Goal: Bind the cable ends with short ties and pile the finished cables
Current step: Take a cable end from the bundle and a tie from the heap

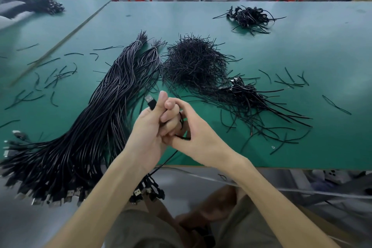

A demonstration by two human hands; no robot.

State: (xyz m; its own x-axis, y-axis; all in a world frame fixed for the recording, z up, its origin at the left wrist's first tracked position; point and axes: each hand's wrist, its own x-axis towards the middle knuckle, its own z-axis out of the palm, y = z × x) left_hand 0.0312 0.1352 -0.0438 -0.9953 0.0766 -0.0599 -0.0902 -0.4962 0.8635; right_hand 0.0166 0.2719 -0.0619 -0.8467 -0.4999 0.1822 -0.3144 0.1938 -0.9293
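- Left hand point(149, 129), over the bench's point(326, 147) near edge, grips a cable point(150, 102), USB plug poking above the fist.
- Right hand point(195, 137) pinches a thin black strand point(181, 122) beside it.

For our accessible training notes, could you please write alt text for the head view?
Two hands meet above a green table: the left hand grips a black USB cable, plug upward, while the right hand pinches a thin black tie against it. A bundle of cables lies left, a heap of short ties ahead, a pile of bound cables right.
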